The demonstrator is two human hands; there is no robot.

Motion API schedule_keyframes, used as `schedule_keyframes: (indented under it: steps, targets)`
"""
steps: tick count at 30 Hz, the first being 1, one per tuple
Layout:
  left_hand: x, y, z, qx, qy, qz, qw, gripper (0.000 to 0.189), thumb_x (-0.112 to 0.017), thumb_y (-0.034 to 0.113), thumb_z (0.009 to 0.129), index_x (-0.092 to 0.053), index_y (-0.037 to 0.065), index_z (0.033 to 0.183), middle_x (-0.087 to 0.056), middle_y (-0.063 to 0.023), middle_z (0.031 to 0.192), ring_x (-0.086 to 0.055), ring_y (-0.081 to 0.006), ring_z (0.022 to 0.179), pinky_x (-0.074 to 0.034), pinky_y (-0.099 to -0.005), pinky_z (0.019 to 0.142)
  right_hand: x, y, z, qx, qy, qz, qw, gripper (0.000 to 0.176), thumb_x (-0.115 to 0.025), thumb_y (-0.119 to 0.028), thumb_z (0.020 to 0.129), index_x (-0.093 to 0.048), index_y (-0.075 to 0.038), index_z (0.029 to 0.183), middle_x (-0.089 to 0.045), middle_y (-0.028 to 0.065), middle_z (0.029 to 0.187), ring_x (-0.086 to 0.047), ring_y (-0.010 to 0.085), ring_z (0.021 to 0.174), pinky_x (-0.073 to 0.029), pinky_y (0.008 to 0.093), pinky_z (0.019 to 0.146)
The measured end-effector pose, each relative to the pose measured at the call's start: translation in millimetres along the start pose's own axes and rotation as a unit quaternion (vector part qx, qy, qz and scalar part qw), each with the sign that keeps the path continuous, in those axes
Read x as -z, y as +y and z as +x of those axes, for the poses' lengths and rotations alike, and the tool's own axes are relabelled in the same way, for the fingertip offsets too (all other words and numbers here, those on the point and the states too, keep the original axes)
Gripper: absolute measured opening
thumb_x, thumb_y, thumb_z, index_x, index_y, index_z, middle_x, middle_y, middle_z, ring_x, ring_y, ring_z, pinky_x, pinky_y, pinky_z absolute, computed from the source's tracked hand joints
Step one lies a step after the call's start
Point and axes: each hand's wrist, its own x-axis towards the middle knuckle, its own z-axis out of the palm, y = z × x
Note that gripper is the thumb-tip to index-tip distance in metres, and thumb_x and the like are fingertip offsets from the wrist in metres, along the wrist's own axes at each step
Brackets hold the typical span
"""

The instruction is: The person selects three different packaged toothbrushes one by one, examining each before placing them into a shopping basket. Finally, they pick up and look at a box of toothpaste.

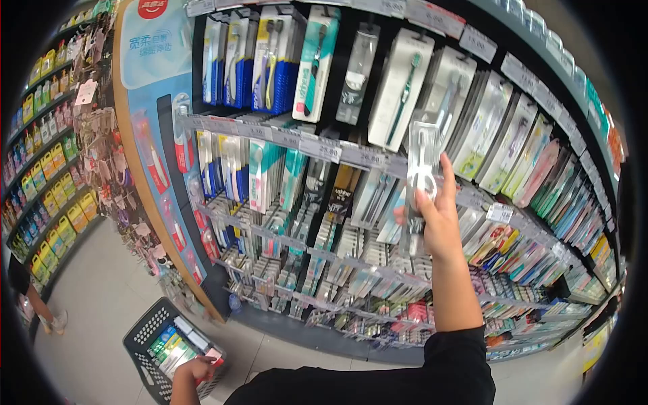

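My right hand [437,214] is raised in front of the toothbrush shelves, its fingers closed round a clear toothbrush package [422,169] held upright. Inside the package a light toothbrush shows, head at the top. Low on the left, my left hand [196,369] is closed at the edge of a dark grey shopping basket [145,335], by a small red and pink item [214,355]. What its fingers grip is too small to make out. Green and white packages [173,351] lie in the basket.
Hanging toothbrush packs [409,88] fill the rack, with price label strips [317,145] along its rails. A blue display panel [156,61] stands left of it. Farther left are curved shelves of bottles [57,169] and a person's leg [40,307].
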Motion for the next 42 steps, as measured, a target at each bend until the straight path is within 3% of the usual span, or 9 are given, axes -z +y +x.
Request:
schedule_keyframes:
  steps: [3,4,5,8,15,19,38,41,42]
  targets:
    - [2.3,-20.9,20.1,-0.059,-0.019,0.086,0.994,0.056,-0.059,0.008,0.073,-0.047,0.004,0.127,-0.059,-0.0155,0.11,-0.063,-0.0231,0.083,-0.051,-0.0316,0.069,-22.7,-12.9,50.6,0.021,-0.014,0.034,0.999,0.064,-0.048,-0.006,0.088,-0.016,-0.018,0.142,-0.054,0.0124,0.1,-0.063,0.0219,0.074,-0.055,0.0327,0.06]
    - [3.1,-32.6,32.8,-0.064,-0.026,0.098,0.993,0.05,-0.058,0.009,0.075,-0.05,0.004,0.124,-0.059,-0.0152,0.112,-0.062,-0.0238,0.088,-0.05,-0.0325,0.072,-33.8,-19.4,62.8,0.018,-0.005,0.029,0.999,0.059,-0.045,-0.002,0.088,-0.021,-0.016,0.14,-0.054,0.0143,0.11,-0.062,0.0207,0.075,-0.054,0.0326,0.063]
    - [4.1,-44.6,45.9,-0.068,-0.033,0.109,0.991,0.045,-0.058,0.009,0.077,-0.052,0.004,0.121,-0.058,-0.0149,0.115,-0.061,-0.0245,0.092,-0.05,-0.0333,0.075,-39.0,-18.4,77.6,0.031,-0.005,0.034,0.999,0.06,-0.046,0.0,0.086,-0.024,-0.015,0.139,-0.057,0.0147,0.105,-0.062,0.0204,0.076,-0.054,0.0331,0.064]
    - [-1.3,-24.0,31.0,0.002,-0.02,0.052,0.998,0.033,-0.056,0.015,0.079,-0.061,0.002,0.109,-0.062,-0.0111,0.108,-0.06,-0.024,0.089,-0.047,-0.0358,0.079,-50.8,-17.9,112.9,0.043,-0.001,0.015,0.999,0.061,-0.049,0.0,0.081,-0.027,-0.014,0.136,-0.061,0.0114,0.087,-0.061,0.0182,0.073,-0.054,0.0338,0.064]
    - [-3.0,5.4,49.9,-0.034,0.03,0.094,0.994,0.033,-0.056,0.015,0.078,-0.061,0.002,0.108,-0.062,-0.0109,0.106,-0.06,-0.0236,0.088,-0.047,-0.0355,0.078,-78.0,-37.2,153.9,0.074,0.011,-0.01,0.997,0.06,-0.051,-0.004,0.082,-0.028,-0.013,0.137,-0.051,0.0033,0.071,-0.06,0.0178,0.07,-0.053,0.0348,0.062]
    - [0.6,14.5,57.0,-0.041,0.034,0.1,0.994,0.033,-0.056,0.016,0.078,-0.061,0.002,0.108,-0.063,-0.0107,0.105,-0.06,-0.0233,0.088,-0.048,-0.0354,0.078,-90.3,-42.7,164.9,0.078,0.017,-0.001,0.997,0.056,-0.051,-0.006,0.083,-0.032,-0.016,0.135,-0.051,0.0053,0.075,-0.061,0.0197,0.071,-0.054,0.0339,0.06]
    - [1.2,-7.8,63.1,-0.053,0.034,0.096,0.993,0.034,-0.056,0.017,0.078,-0.061,0.002,0.108,-0.064,-0.0101,0.101,-0.06,-0.0222,0.084,-0.048,-0.0348,0.076,-97.0,-63.3,188.0,0.033,0.037,-0.054,0.997,0.062,-0.055,-0.009,0.08,-0.027,-0.002,0.136,-0.054,0.0137,0.09,-0.061,0.0215,0.067,-0.055,0.0345,0.06]
    - [-0.4,-30.0,67.8,-0.06,0.025,0.094,0.993,0.034,-0.056,0.017,0.077,-0.061,0.002,0.108,-0.064,-0.0101,0.1,-0.06,-0.0221,0.084,-0.048,-0.0347,0.076,-92.5,-50.8,196.9,0.017,0.013,-0.083,0.996,0.067,-0.06,-0.01,0.08,-0.026,-0.003,0.137,-0.056,0.007,0.082,-0.057,0.0165,0.071,-0.048,0.0313,0.064]
    - [-0.3,-37.6,71.1,-0.064,0.019,0.093,0.993,0.034,-0.056,0.017,0.077,-0.061,0.002,0.108,-0.064,-0.01,0.1,-0.06,-0.022,0.084,-0.048,-0.0347,0.075,-97.8,-59.5,189.1,-0.019,0.05,-0.241,0.969,0.067,-0.062,-0.014,0.08,-0.03,-0.005,0.138,-0.058,0.0065,0.085,-0.055,0.0144,0.077,-0.045,0.0292,0.067]
